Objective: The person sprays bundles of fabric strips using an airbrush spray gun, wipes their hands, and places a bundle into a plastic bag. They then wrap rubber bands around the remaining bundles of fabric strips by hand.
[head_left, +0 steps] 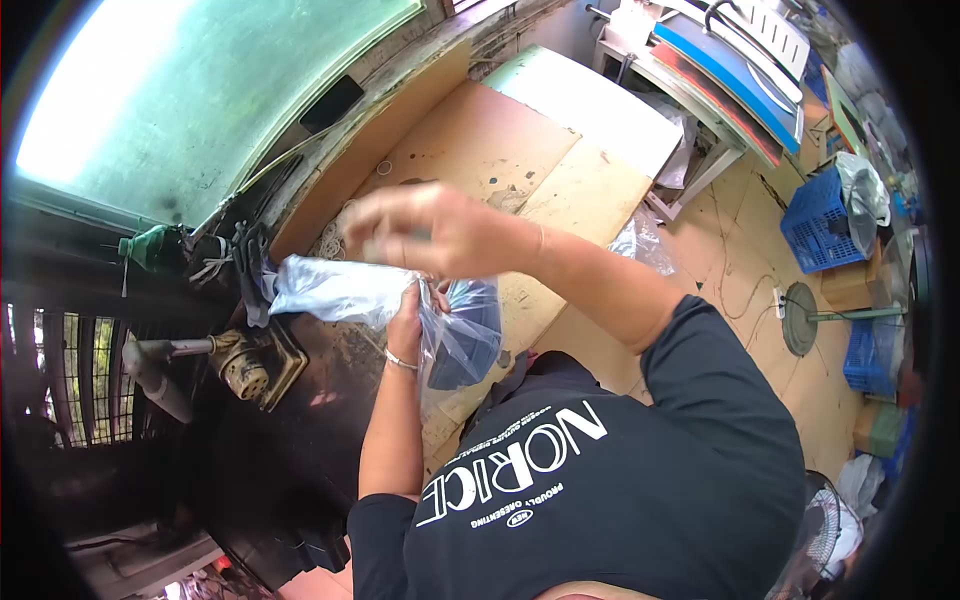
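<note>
My left hand (pixel 405 325) is closed around the gathered neck of a clear plastic bag (pixel 335 290). Part of the bag puffs out to the left of my fist, and more film hangs on the right. Beneath that film shows a dark blue rounded thing (pixel 468 345); its kind I cannot make out. Just above the bag, my right hand (pixel 430 228) is raised, with its fingers partly bent and smeared by motion. Whether anything sits between those fingers is not visible. Pale thin loops like rubber bands (pixel 330 242) lie behind the bag.
A stained wooden worktop (pixel 450 140) runs under a window (pixel 200 90), with a white sheet (pixel 590 105) on it. A rusty round-bodied fixture (pixel 240 368) stands at left. Blue crates (pixel 820 220) and a round stand base (pixel 798 315) are on the floor at right.
</note>
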Action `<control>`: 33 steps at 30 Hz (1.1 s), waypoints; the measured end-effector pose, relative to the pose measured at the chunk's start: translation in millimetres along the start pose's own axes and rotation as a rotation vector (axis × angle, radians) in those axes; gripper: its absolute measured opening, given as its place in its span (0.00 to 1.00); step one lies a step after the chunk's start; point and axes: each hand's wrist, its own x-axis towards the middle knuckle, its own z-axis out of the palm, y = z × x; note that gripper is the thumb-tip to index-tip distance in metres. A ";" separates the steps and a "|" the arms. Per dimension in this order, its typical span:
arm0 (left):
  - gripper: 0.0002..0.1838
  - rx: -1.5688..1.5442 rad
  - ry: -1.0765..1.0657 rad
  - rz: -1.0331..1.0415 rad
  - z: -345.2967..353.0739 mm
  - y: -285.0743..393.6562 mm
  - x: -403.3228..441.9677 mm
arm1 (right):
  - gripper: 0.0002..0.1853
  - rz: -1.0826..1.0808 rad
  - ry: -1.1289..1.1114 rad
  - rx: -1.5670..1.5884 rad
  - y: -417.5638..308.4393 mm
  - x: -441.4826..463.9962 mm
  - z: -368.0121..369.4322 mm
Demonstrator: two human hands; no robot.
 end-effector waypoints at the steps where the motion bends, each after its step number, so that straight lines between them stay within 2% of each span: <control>1: 0.17 0.019 -0.009 -0.051 -5.1 -3.6 -3.1 | 0.21 0.050 -0.232 -0.059 3.3 -4.0 4.1; 3: 0.16 0.072 0.005 -0.122 -2.8 -7.2 -9.8 | 0.28 -0.060 -0.495 0.065 1.1 -18.7 41.1; 5: 0.16 0.148 0.037 -0.170 4.6 -18.9 -15.9 | 0.45 -0.316 -0.609 -0.152 28.0 -30.1 81.6; 8: 0.17 0.326 0.077 -0.201 19.8 -23.9 -25.4 | 0.60 -0.363 -0.790 -0.852 40.6 -17.5 67.4; 9: 0.17 0.410 0.080 -0.221 23.1 -17.9 -27.5 | 0.68 -0.351 -0.767 -1.005 68.4 -15.5 61.9; 10: 0.17 0.487 0.075 -0.248 24.8 -9.9 -29.7 | 0.68 -0.127 -0.869 -1.052 75.7 -16.1 47.4; 11: 0.18 0.587 0.056 -0.300 27.8 1.7 -31.8 | 0.55 -0.141 -0.868 -1.053 102.2 -23.4 37.3; 12: 0.19 0.711 -0.008 -0.415 35.4 22.0 -34.8 | 0.34 -0.157 -0.746 -1.111 123.2 -36.2 33.7; 13: 0.21 0.833 -0.073 -0.531 37.4 36.7 -35.8 | 0.16 -0.093 -0.779 -1.168 129.2 -40.9 24.0; 14: 0.15 0.887 -0.137 -0.340 41.7 37.8 -43.5 | 0.08 -0.061 -0.820 -1.177 129.4 -47.9 13.3; 15: 0.15 1.081 -0.264 -0.341 36.0 40.9 -44.4 | 0.07 -0.045 -0.758 -1.168 130.2 -53.3 -1.8; 16: 0.15 1.178 -0.233 -0.311 17.4 36.7 -44.7 | 0.06 -0.029 -0.698 -1.157 130.9 -60.0 -14.7; 17: 0.15 1.274 -0.199 -0.280 11.2 40.2 -44.8 | 0.06 0.001 -0.613 -1.007 131.8 -71.0 -21.8; 18: 0.14 1.235 -0.102 -0.255 5.1 46.0 -47.1 | 0.06 0.029 -0.526 -0.857 132.7 -81.9 -28.2; 19: 0.12 1.274 -0.100 -0.153 -2.9 54.3 -45.5 | 0.06 0.057 -0.434 -0.708 132.9 -89.5 -32.8; 21: 0.13 1.406 -0.068 0.013 -6.3 74.3 -39.6 | 0.07 0.464 -0.409 -0.094 95.4 -108.1 -25.7; 23: 0.12 1.426 0.017 0.152 5.2 85.9 -23.9 | 0.12 0.595 -0.311 0.244 68.8 -127.7 -16.7; 25: 0.13 1.515 0.163 0.305 35.2 92.4 0.9 | 0.22 0.514 -0.135 0.769 72.7 -158.7 5.2; 27: 0.16 1.394 0.225 0.559 70.8 94.0 29.1 | 0.27 0.496 -0.081 1.002 79.1 -174.1 34.5; 28: 0.15 1.318 0.210 0.612 92.6 96.5 40.1 | 0.29 0.509 -0.079 1.081 84.5 -175.1 49.0; 29: 0.13 1.204 0.216 0.608 111.5 96.5 48.0 | 0.32 0.413 -0.091 1.210 72.2 -165.3 54.5; 31: 0.12 0.918 0.132 0.690 139.8 92.4 56.4 | 0.32 0.323 -0.146 1.159 120.7 -149.0 65.6; 33: 0.09 0.708 0.073 0.626 167.6 87.8 53.5 | 0.26 0.369 -0.016 0.893 128.4 -133.9 35.0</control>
